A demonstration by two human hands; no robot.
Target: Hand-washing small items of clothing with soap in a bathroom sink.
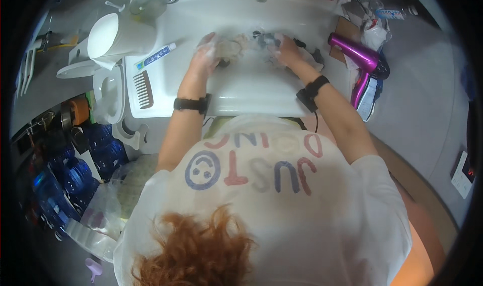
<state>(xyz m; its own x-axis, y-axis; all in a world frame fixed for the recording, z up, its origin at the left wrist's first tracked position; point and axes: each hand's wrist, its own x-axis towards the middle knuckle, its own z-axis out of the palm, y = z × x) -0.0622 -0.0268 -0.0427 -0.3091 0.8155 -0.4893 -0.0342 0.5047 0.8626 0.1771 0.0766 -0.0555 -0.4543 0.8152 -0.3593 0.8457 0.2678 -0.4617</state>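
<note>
Both hands are down in the white sink basin, wet and covered in suds. My left hand [204, 54] is closed on a soapy beige cloth [229, 50] at the left of the basin. Its fingertips are partly hidden by foam and fabric. Across from it, my right hand [289, 52] grips a soapy grey cloth [266, 41] close to the drain [256, 34]. Dark fabric [318, 56] lies bunched beside and behind the right hand, against the basin's right side. The exact kind of these fabric pieces cannot be made out. Each wrist wears a black band.
On the sink's left ledge lie a wide-toothed comb [143, 90] and a toothpaste tube [156, 56]. A white bucket-like container [121, 37] stands farther left. A purple hair dryer [358, 54] rests at the right edge, beside a plastic bottle [395, 12]. Blue water bottles [75, 175] stand lower left.
</note>
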